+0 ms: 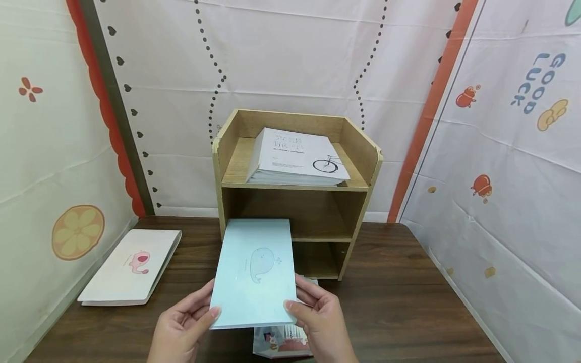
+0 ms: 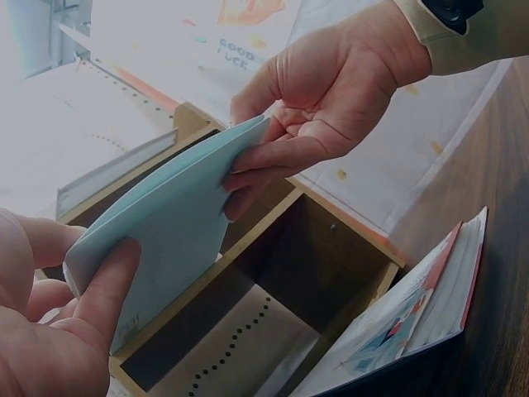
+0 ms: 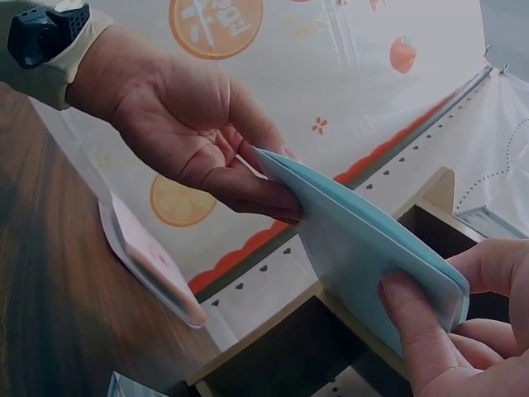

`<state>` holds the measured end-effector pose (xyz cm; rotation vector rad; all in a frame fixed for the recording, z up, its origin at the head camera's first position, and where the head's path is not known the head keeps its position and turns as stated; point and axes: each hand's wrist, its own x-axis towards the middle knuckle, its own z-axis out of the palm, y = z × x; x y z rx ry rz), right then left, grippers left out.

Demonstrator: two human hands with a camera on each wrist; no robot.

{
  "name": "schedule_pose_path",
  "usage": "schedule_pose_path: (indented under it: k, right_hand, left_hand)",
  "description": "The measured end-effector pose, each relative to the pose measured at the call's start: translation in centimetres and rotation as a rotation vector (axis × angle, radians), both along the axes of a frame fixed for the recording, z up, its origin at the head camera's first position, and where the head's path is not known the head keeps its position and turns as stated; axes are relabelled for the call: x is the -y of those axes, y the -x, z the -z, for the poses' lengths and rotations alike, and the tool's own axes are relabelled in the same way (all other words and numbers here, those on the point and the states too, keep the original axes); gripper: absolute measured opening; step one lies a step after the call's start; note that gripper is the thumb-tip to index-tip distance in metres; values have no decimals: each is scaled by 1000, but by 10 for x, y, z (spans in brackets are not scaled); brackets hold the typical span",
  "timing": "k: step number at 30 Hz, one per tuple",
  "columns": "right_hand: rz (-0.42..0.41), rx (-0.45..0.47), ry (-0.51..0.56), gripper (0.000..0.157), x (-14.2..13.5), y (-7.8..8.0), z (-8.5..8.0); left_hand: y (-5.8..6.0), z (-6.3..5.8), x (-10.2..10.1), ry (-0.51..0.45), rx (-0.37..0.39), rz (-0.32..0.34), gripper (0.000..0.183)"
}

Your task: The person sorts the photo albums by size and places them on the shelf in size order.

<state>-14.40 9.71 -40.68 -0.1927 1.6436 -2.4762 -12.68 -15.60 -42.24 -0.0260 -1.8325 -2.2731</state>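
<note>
Both hands hold a light blue notebook [image 1: 254, 267] with a whale drawn on its cover. My left hand [image 1: 181, 322] pinches its near left corner, the thumb on top. At the near right corner my right hand [image 1: 320, 315] pinches it the same way. The notebook's far end is at the left part of the wooden shelf's [image 1: 365, 217] middle opening; whether it is inside, I cannot tell. Below the notebook, partly covered, lies a book with a colourful picture cover [image 1: 290, 345], also seen as a thick book [image 2: 397, 322] in the left wrist view.
A stack of white books [image 1: 295, 161] with a bicycle drawing lies on the shelf's top tier. On the table's left side is a white notebook [image 1: 131, 267] with a pink elephant. Printed cloth [image 1: 290, 60] hangs behind and at both sides of the dark wooden table [image 1: 408, 312].
</note>
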Motion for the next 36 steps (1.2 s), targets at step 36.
schedule_pose_path:
  k: [36]
  right_hand:
    - [36, -16, -11, 63, 3, 16, -2]
  left_hand:
    - [16, -5, 1, 4, 40, 22, 56]
